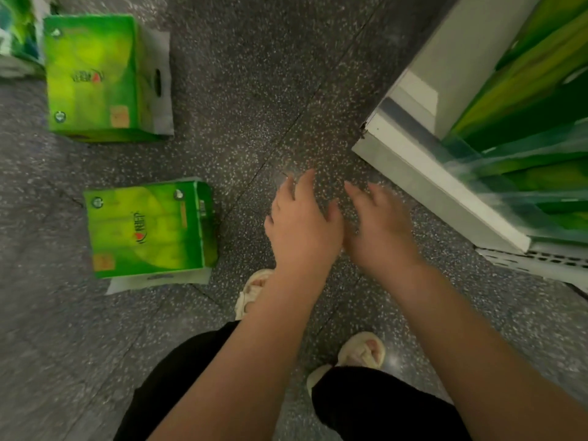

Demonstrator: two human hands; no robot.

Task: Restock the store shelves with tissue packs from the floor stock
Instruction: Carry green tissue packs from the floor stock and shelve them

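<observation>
Two full tissue packs, the near pack point(149, 229) and the far pack point(101, 76), wait on the floor point(254, 90); the shelf point(445, 183) already holds some; left hand point(302, 227) and right hand point(378, 230) hold nothing, fingers loose.

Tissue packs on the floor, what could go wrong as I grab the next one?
The nearest tissue pack lies to the left of both empty hands, so it takes a sideways reach. The shelf corner juts out on the right and could catch you. The open slippers might slip.
</observation>
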